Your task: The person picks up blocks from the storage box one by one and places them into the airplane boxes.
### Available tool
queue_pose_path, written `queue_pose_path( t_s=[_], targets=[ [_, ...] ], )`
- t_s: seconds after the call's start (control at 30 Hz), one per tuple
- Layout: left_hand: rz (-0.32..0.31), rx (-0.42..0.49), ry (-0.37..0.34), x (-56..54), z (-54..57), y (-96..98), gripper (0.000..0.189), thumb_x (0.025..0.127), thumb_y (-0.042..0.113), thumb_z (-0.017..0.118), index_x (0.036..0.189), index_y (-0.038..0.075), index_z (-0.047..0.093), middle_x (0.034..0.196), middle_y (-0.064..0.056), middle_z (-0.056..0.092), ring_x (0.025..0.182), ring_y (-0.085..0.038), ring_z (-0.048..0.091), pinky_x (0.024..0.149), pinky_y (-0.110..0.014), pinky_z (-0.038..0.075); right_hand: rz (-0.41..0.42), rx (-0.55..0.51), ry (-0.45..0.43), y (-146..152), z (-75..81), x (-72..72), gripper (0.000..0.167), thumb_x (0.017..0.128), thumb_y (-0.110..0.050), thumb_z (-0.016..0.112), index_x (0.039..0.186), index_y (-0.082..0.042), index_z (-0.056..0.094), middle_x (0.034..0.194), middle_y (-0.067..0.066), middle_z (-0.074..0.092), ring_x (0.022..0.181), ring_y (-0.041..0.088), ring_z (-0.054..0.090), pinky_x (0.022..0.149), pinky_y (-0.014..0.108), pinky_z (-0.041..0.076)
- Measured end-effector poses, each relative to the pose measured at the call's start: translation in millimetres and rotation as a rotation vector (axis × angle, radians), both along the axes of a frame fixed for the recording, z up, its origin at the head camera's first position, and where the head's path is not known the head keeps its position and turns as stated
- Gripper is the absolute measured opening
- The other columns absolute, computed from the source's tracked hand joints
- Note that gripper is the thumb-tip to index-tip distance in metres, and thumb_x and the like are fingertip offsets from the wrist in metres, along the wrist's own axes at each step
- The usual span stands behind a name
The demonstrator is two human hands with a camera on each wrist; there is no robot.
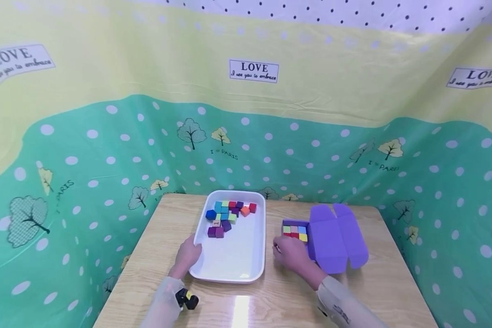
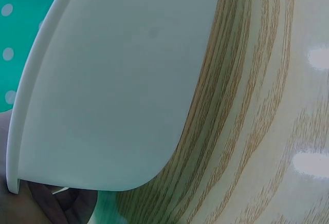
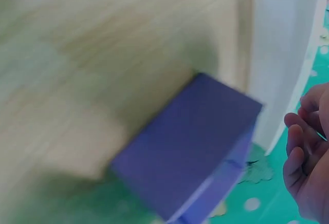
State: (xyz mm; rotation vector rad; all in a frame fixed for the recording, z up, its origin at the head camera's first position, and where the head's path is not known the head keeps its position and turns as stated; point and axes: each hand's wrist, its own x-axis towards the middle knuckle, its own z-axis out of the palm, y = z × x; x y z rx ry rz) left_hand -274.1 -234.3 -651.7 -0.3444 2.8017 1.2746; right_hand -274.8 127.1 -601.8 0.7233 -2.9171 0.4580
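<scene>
My left hand [image 1: 188, 253] grips the left rim of a white tray [image 1: 233, 269], thumb over the edge and other fingers beneath. The left wrist view shows the tray's outer wall [image 2: 113, 90] close up, with the fingers [image 2: 82, 206] under its rim. Several coloured blocks [image 1: 224, 210] lie in the tray's far part. To the right, my right hand [image 1: 291, 251] hovers at the near left of an open purple box [image 1: 287, 222], covering part of it. Its fingers [image 3: 294, 165] are curled with the tips close together; I cannot tell if a block is between them. Blocks [image 1: 294, 229] sit in rows inside the box.
The box's lid [image 1: 332, 239] lies folded open to the right, flaps spread. Tray and box stand side by side on a wooden table [image 1: 279, 300], a narrow gap between them. A green and yellow patterned curtain [image 1: 246, 136] surrounds the table's back and sides.
</scene>
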Motion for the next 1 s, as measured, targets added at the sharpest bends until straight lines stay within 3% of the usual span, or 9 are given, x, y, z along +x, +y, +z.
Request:
queue_pose_path(
  t_s=[0.17,0.4,0.67,0.83,1.0],
  targets=[
    [0.003,-0.002,0.003,-0.1,2.6,-0.7,0.046,0.095,0.008,0.047,0.140,-0.003,0.044,0.131,-0.028,0.054,0.116,-0.044,0.055,0.095,-0.055,0.047,0.055,0.009,-0.047,-34,17.5,-10.6,0.005,0.088,-0.024,0.068,0.088,-0.020,0.070,0.068,-0.012,0.055,0.056,0.005,0.048,0.048,0.019,0.043],
    [0.008,0.017,-0.019,-1.8,-1.1,-2.9,0.047,0.097,0.010,0.046,0.143,0.000,0.042,0.134,-0.026,0.052,0.119,-0.042,0.053,0.097,-0.054,0.046,0.132,0.046,-0.125,-87,27.5,-28.1,0.020,0.089,-0.029,0.068,0.105,-0.018,0.072,0.091,-0.005,0.068,0.069,0.006,0.057,0.059,0.021,0.049],
    [0.007,-0.019,0.002,0.5,1.8,-3.8,0.045,0.096,0.009,0.048,0.140,-0.002,0.046,0.130,-0.027,0.055,0.115,-0.043,0.056,0.093,-0.055,0.049,0.159,0.012,-0.204,-142,13.1,-51.2,0.024,0.089,-0.026,0.069,0.111,-0.016,0.071,0.096,-0.004,0.070,0.074,0.006,0.057,0.067,0.023,0.051],
    [0.005,-0.031,0.010,2.6,2.3,-0.9,0.044,0.095,0.008,0.050,0.138,-0.003,0.048,0.127,-0.027,0.057,0.111,-0.042,0.059,0.091,-0.053,0.051,0.151,0.017,-0.295,-167,1.2,-57.8,0.017,0.089,-0.024,0.070,0.105,-0.018,0.073,0.081,-0.009,0.063,0.069,0.008,0.053,0.060,0.022,0.048],
    [-0.002,-0.015,0.029,2.2,3.0,1.0,0.044,0.095,0.008,0.051,0.138,-0.003,0.048,0.125,-0.029,0.058,0.109,-0.042,0.060,0.088,-0.053,0.053,0.127,0.055,-0.303,-185,-5.0,-63.4,0.006,0.090,-0.023,0.069,0.096,-0.022,0.071,0.070,-0.011,0.056,0.065,0.009,0.053,0.059,0.022,0.046]
  ],
)
